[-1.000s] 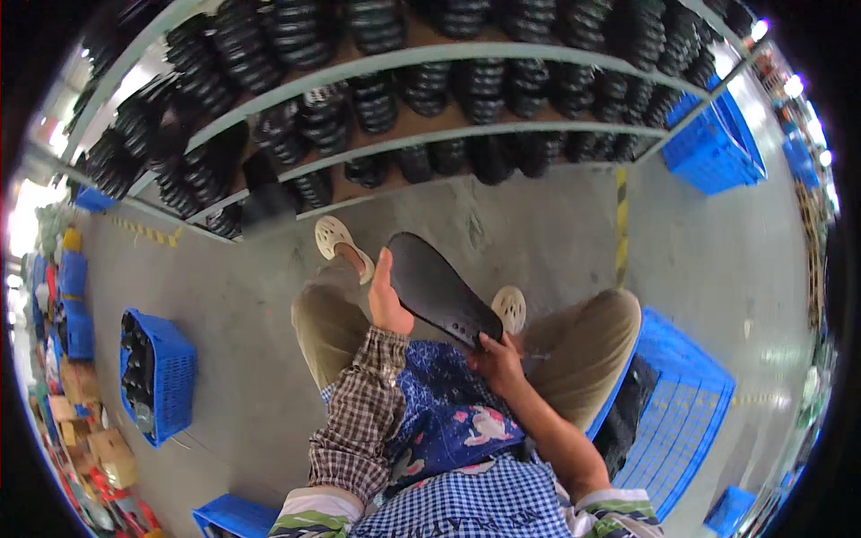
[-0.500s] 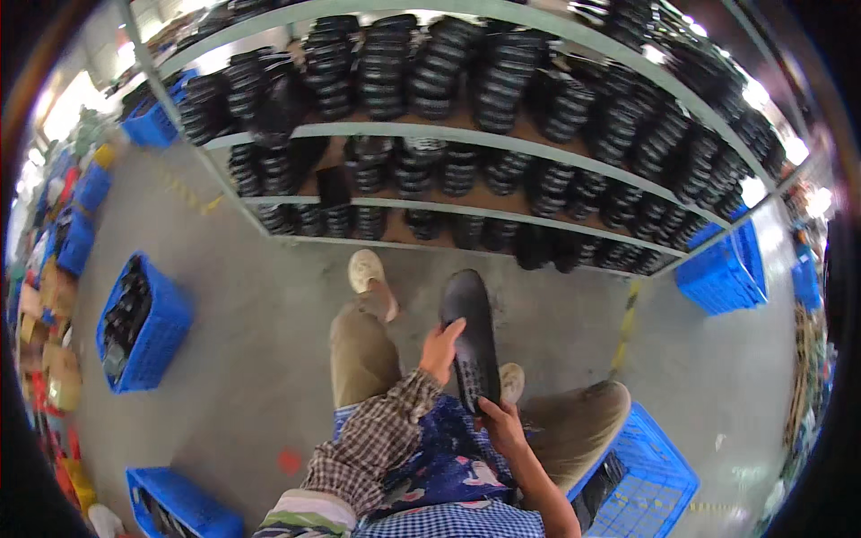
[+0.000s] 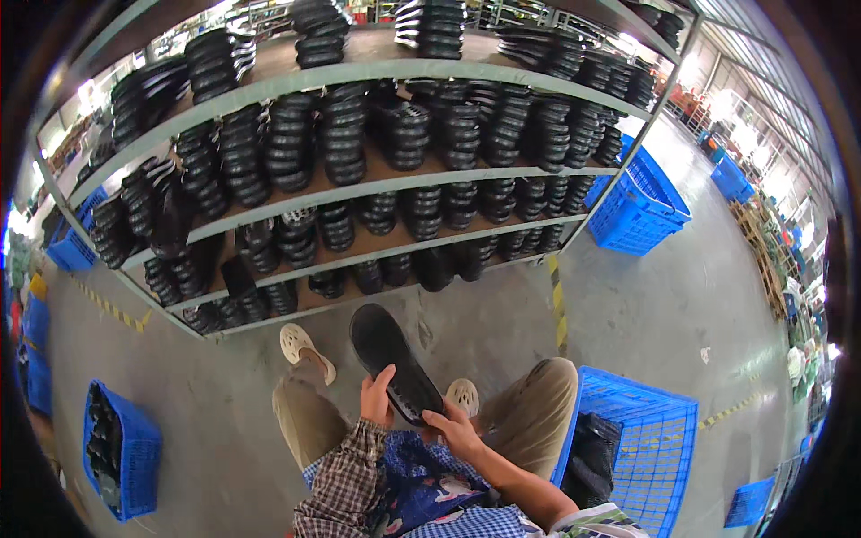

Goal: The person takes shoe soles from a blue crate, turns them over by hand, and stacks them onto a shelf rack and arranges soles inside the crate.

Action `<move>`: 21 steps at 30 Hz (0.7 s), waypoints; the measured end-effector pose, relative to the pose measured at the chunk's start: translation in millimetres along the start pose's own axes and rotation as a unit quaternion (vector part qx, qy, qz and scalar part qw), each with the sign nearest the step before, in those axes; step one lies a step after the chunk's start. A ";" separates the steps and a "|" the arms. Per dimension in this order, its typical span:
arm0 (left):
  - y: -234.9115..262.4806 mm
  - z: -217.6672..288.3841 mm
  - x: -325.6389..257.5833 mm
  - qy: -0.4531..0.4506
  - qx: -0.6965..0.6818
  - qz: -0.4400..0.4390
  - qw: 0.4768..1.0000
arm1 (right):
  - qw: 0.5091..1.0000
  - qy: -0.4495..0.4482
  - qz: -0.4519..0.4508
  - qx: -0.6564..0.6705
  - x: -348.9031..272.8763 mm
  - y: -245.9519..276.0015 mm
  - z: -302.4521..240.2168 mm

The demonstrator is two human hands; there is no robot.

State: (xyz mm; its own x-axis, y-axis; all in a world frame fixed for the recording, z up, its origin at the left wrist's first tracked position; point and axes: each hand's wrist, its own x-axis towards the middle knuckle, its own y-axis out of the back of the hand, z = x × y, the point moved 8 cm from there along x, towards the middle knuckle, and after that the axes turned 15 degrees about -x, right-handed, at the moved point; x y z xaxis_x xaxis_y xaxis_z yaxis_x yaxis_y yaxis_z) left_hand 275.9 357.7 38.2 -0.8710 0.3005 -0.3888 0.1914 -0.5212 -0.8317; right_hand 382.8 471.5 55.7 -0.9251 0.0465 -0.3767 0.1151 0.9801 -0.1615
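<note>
Black soles, blue crates, grey floor

The shoe sole (image 3: pixel 393 360) is black, as are the stacked soles (image 3: pixel 341 134) on the grey-green shelves (image 3: pixel 377 190) — crates (image 3: pixel 639 199) bright blue, floor (image 3: pixel 664 309) grey with a yellow stripe (image 3: pixel 558 305), trousers (image 3: pixel 538 414) khaki, clogs (image 3: pixel 305 348) cream, sleeve (image 3: pixel 345 475) brown-and-white check.

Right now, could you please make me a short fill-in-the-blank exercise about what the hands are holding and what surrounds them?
1. Both hands, left hand and right hand, hold one black shoe ____.
2. The shelves ahead carry stacks of soles coloured ____.
3. The crate beside the person's right leg is coloured ____.
4. The person's trousers are coloured ____.

Missing words: sole; black; blue; khaki
</note>
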 end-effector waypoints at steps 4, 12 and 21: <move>7.5 1.1 4.5 -0.039 0.005 0.028 0.999 | 0.995 0.079 0.052 -0.012 2.3 19.2 -18.4; 13.8 -11.4 11.0 -0.014 -0.003 -0.007 1.000 | 0.998 0.030 0.030 -0.047 -10.5 17.3 -30.9; 28.3 -18.1 15.6 0.020 0.041 -0.006 0.999 | 1.000 0.013 0.013 -0.007 -8.1 19.5 -7.9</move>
State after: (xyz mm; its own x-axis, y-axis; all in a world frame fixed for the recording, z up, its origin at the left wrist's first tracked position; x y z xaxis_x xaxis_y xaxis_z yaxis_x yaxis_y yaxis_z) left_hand 275.9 362.1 1.3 -0.8544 0.3376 -0.3949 0.1414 -0.5803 -0.8021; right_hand 389.7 491.8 62.8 -0.9309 0.0757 -0.3574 0.1335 0.9811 -0.1399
